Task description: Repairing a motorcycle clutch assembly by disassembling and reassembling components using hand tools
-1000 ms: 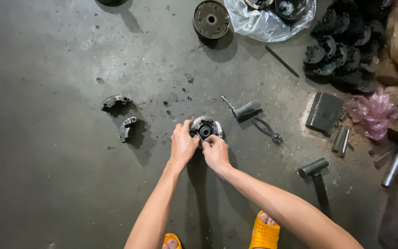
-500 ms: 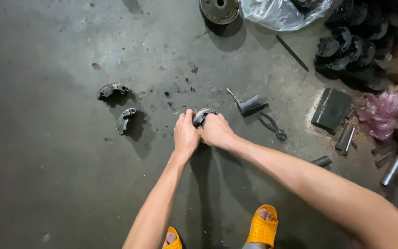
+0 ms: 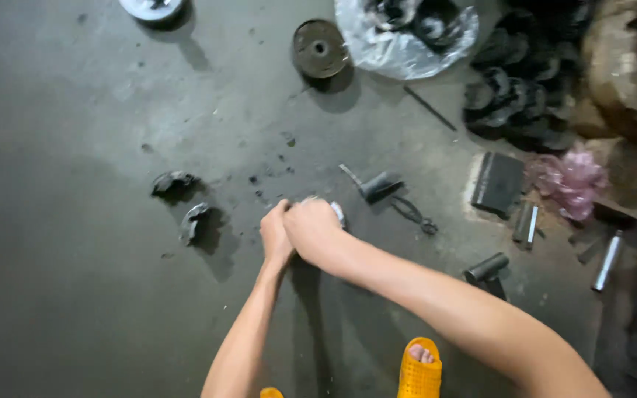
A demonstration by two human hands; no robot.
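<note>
Both my hands are clasped over a round metal clutch-like part on the concrete floor. My left hand grips its left side and my right hand covers the top; only a pale sliver of the part shows at the right of my knuckles. Two curved dark shoe pieces lie loose to the left, one farther away and one nearer my left hand.
A dark tool with a thin rod and a wire clip lie right of my hands. A round disc, a plastic bag of parts, a pile of dark parts, a black block, a hammer and a pink bag sit around. My orange sandal is below.
My hands have closed over the round part, which was plainly visible a second ago. The view has shifted, so the objects sit lower in frame.
</note>
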